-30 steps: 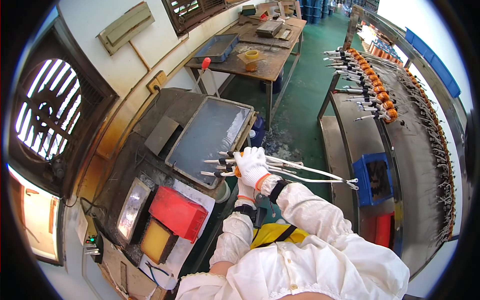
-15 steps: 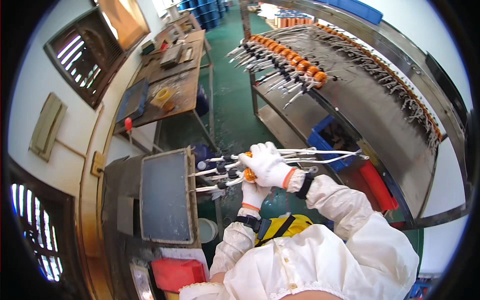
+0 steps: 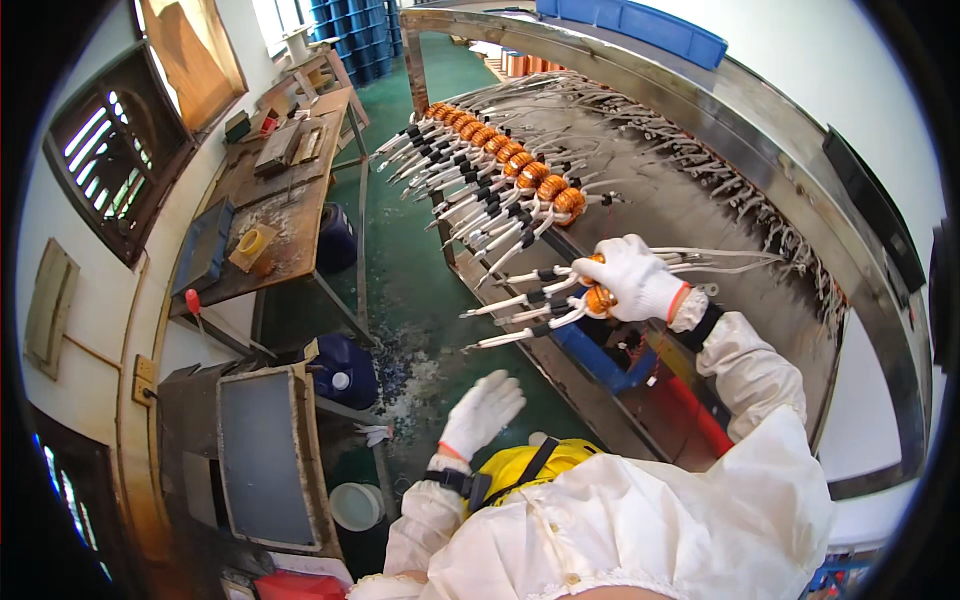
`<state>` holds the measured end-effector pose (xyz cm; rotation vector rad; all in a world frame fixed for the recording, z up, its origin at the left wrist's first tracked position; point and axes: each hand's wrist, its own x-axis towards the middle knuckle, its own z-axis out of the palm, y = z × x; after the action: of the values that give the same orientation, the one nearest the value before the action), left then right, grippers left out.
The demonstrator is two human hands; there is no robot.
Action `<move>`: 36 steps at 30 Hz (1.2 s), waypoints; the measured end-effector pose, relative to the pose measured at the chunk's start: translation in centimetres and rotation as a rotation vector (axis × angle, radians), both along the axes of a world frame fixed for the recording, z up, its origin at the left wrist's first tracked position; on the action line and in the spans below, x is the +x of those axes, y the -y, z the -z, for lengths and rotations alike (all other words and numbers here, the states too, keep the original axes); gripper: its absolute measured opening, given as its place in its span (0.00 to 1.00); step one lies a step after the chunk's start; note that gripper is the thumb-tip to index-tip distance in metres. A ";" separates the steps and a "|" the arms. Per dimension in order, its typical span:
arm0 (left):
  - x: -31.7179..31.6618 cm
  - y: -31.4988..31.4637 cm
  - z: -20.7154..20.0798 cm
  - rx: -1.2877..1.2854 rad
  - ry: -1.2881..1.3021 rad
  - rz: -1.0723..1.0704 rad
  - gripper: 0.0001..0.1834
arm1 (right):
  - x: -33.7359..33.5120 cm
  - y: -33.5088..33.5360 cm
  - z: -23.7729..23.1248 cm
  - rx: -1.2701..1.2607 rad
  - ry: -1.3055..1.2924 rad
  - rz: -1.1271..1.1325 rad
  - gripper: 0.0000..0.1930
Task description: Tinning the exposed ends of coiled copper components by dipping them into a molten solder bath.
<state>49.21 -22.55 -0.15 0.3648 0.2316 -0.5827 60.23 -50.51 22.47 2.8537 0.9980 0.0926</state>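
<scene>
My right hand (image 3: 640, 282), in a white glove with an orange cuff, is closed round a pair of copper-wire coils (image 3: 599, 300). White-sleeved leads with black bands stick out of them to the left, and longer white leads trail right. The held coils are over the near edge of a metal rack shelf (image 3: 690, 230). On that shelf stands a row of similar copper coils (image 3: 515, 165), their leads pointing left. Away from everything, my left hand (image 3: 483, 413) hangs over the floor with nothing in it, its gloved fingers stretched out.
Below the shelf are a blue bin (image 3: 590, 352) and a red object (image 3: 695, 410). More leads lie along the shelf's far side. At left stand a wooden workbench (image 3: 290, 215), a dark blue jug (image 3: 343, 375), a white bucket (image 3: 357, 506) and a box with a grey panel (image 3: 268, 455).
My right hand has carried the coils right, over to the shelf. My left hand has let go of them and come down to the left. The whole view has turned toward the rack.
</scene>
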 end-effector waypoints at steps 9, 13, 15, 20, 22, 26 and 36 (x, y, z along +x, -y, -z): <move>-6.1 -0.9 4.2 0.033 -0.208 -0.610 0.28 | 10.2 8.6 2.9 -0.044 0.010 -0.100 0.28; -8.2 -1.0 4.0 0.017 -0.315 -0.816 0.23 | 14.1 8.4 5.6 0.106 -0.109 -0.210 0.29; -9.0 -0.7 3.7 0.032 -0.331 -0.862 0.23 | 15.4 8.3 6.6 0.183 0.044 -0.295 0.31; -11.4 0.8 4.0 0.094 -0.366 -0.910 0.26 | 16.5 8.7 10.0 0.267 0.259 -0.063 0.48; -11.8 1.4 3.6 0.139 -0.403 -0.938 0.29 | 15.7 8.8 10.5 0.237 0.250 0.092 0.53; -13.1 1.6 3.2 0.268 -0.461 -0.891 0.32 | 15.7 9.5 10.2 0.068 0.070 0.339 0.50; -16.6 -1.1 7.8 0.301 -0.534 -0.806 0.33 | 10.7 6.6 10.2 0.307 0.066 0.493 0.46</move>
<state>32.63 -21.41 -7.99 0.3637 0.9357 0.1720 70.91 -57.09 12.26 3.2528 0.2630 0.3135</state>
